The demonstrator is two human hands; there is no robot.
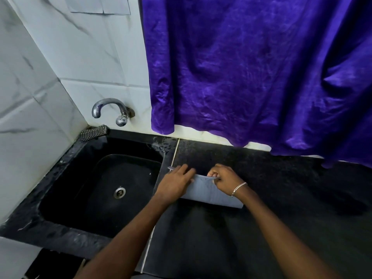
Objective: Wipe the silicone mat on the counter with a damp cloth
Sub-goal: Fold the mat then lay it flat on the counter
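Note:
A grey silicone mat (pixel 205 191) is on the black counter (pixel 281 188) just right of the sink, partly folded or rolled, with its far edge lifted. My left hand (pixel 176 183) rests flat on the mat's left part, fingers spread. My right hand (pixel 224 179), with a silver bracelet at the wrist, pinches the mat's raised far edge. A checked black-and-white cloth (pixel 93 132) lies bunched at the sink's back left corner, away from both hands.
A black sink (pixel 66 190) with a metal drain (pixel 119 192) fills the left side. A chrome tap (pixel 112 110) juts from the marble-tiled wall. A purple curtain (pixel 251 77) hangs down to the counter's back edge. Water drops wet the counter behind the sink.

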